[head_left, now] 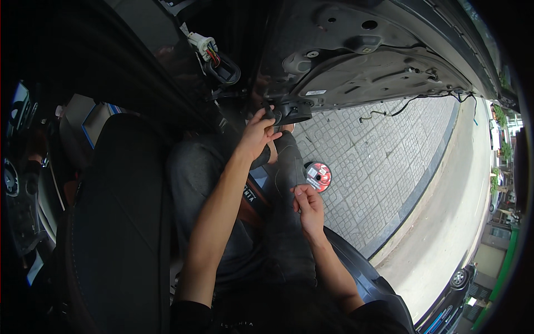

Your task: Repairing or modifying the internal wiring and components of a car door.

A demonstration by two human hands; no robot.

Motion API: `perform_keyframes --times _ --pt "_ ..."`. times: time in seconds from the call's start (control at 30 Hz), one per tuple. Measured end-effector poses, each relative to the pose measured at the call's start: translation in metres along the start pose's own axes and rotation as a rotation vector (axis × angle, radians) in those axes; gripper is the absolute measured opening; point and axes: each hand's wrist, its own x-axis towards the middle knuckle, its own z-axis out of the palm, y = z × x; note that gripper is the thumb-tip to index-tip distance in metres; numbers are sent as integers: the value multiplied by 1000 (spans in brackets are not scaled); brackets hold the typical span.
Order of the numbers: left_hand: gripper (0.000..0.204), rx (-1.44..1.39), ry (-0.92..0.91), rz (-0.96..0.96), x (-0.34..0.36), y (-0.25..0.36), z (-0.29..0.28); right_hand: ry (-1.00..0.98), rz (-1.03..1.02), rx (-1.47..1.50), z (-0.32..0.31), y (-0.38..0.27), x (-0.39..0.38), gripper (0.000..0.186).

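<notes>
The person sits sideways in a car, legs in grey trousers (289,222) stretched out through the doorway, with the dark seat back (122,222) close on their left filling much of the near view. The right hand (309,209) rests on the thigh, fingers curled in narrow with the thumb and forefinger pinched together; it may hold something small, but I cannot tell what from here. Just past it, on the patterned paving stones (367,167) below, lies a round red and black disc (318,176), a reel or tin by its shape, partly hidden behind the knee.

Farther out, the left hand (257,135) is raised to the lower edge of the stripped door panel (356,61), its fingers closed around a black round fitting (292,111) that juts from the bare metal. A thin loose wire (411,103) trails along the bottom of the door. Above the left hand, a white connector with coloured wires (204,47) hangs beside a black looped cable. Beyond the paving runs a kerb (423,189) and the grey road (461,211).
</notes>
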Motion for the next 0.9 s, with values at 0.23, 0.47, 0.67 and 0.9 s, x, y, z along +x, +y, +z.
perform_keyframes --times 0.23,0.47,0.67,0.9 --pt "34 -116 25 77 14 0 -2 121 -108 -112 28 -1 58 17" --pt "38 -110 13 70 14 -3 -3 154 -150 -391 41 -4 96 17" --pt "32 -87 66 131 17 -12 -7 148 -177 -503 48 -8 119 17" --pt "19 -138 -25 185 16 -19 -8 138 -215 -574 57 -5 140 18"
